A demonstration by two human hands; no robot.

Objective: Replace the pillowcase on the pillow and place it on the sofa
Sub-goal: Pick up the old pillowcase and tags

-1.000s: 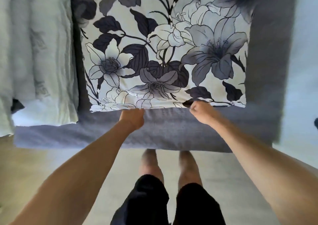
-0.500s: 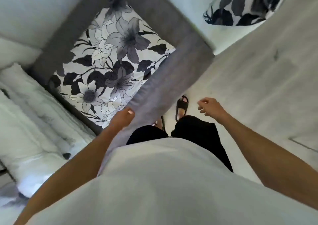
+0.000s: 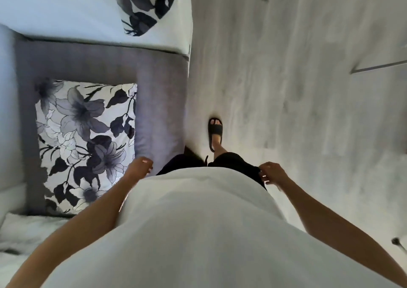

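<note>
Both hands have left the pillow [image 3: 86, 142]; left hand [image 3: 139, 168] and right hand [image 3: 272, 173] hang loosely curled, empty.

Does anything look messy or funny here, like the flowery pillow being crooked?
Nothing stands out. The flowery pillow lies flat and square on the grey sofa seat, in its case. Both the left hand and the right hand are empty. A second flowery cushion sits on the white surface beyond the sofa.
</note>
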